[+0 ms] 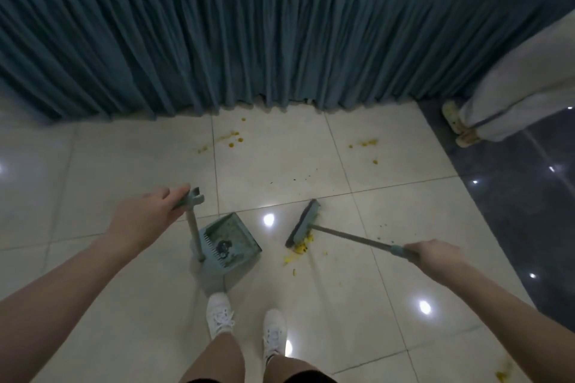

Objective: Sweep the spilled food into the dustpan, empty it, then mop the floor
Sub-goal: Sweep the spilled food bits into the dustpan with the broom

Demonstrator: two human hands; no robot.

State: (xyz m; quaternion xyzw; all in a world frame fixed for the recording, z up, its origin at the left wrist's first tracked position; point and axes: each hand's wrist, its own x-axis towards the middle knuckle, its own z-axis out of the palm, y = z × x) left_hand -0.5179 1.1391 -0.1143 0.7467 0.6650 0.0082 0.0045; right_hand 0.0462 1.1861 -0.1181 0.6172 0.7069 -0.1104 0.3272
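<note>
My left grip (146, 218) clasps the dustpan (230, 239) handle; right grip (435, 258) clutches the broom (303, 224), right of the dustpan; spilled food (300, 248) at its bristles; skirted bench (280, 40) beyond.

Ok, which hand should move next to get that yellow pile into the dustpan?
Right, probably. The right hand grips the broom, whose head touches the yellow pile beside the dustpan. The left hand holds the dustpan's upright handle and need only keep it steady.

left hand (146, 214) holds dustpan (230, 238) handle | right hand (435, 255) grips broom (303, 222) | yellow food (300, 247) at bristles
</note>
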